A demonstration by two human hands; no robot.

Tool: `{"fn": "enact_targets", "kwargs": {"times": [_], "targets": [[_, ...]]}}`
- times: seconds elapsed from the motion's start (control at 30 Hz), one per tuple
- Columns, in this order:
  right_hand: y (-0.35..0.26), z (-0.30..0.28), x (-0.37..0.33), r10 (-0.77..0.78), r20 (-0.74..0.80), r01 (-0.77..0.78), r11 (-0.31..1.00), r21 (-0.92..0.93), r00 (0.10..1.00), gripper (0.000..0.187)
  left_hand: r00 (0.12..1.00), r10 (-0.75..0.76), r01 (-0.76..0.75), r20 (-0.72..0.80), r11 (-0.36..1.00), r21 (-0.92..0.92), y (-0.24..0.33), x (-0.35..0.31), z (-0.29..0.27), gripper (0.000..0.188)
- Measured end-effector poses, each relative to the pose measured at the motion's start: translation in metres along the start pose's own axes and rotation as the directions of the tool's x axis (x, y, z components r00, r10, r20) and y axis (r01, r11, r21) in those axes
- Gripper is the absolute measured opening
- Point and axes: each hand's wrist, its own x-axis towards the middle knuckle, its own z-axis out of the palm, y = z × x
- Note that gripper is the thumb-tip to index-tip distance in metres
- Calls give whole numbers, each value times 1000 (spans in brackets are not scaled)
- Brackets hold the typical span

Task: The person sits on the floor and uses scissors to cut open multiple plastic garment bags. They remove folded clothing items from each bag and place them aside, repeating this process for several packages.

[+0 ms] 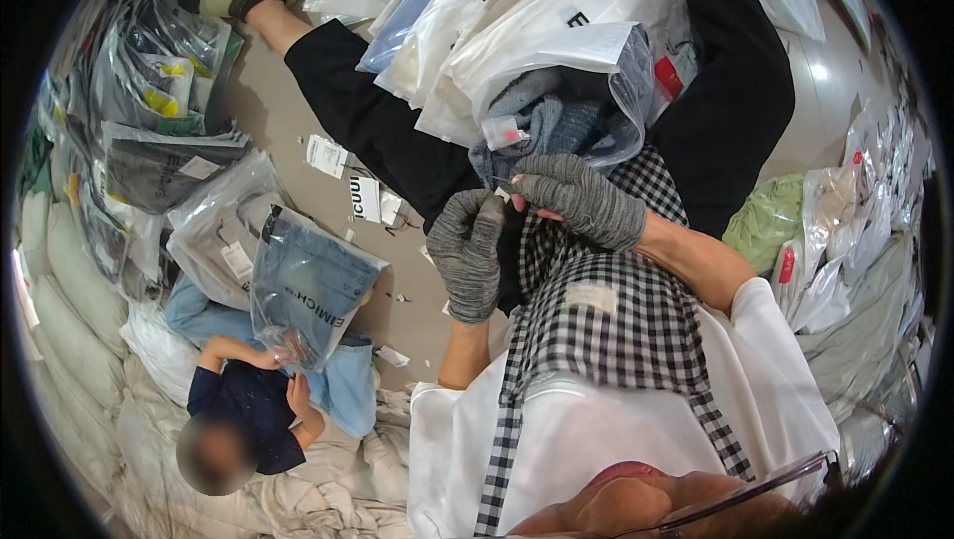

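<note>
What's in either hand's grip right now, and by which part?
The gloved left hand and gloved right hand nearly meet at a small white piece, apparently pinched there; it is too small to tell its kind or which part is held.

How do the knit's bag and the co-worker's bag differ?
The knit's bag gapes, grey-blue knit poking out; the co-worker's bag looks flatter and bluish. The knit's bag lies between the wearer's legs; the co-worker's bag is at the co-worker's hands. Both are see-through plastic.
</note>
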Motion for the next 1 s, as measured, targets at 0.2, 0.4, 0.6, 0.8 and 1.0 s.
{"fn": "enact_targets", "kwargs": {"times": [0.2, 0.4, 0.6, 0.8, 1.0], "targets": [[-26, -20, -32, -319, -219, 241, 917, -319, 922, 34, 923, 317, -133, -220, 797, 589, -43, 17, -39, 48], [-48, -103, -41, -659, -263, 287, 604, -744, 705, 40, 706, 658, -644, 262, 442, 624, -13, 33, 7, 66], [-44, -140, -4, -526, -57, 275, 531, -802, 848, 44, 701, 448, -694, 555, 251, 674, 28, 60, 43, 64], [-85, -184, 3, -853, -307, 272, 442, -855, 421, 10, 611, 438, -791, 660, 371, 486, 13, 84, -12, 35], [-106, -138, 2, -765, -2, 563, 475, -676, 644, 17, 550, 835, -784, -10, 521, 337, -8, 62, -17, 26]]}}
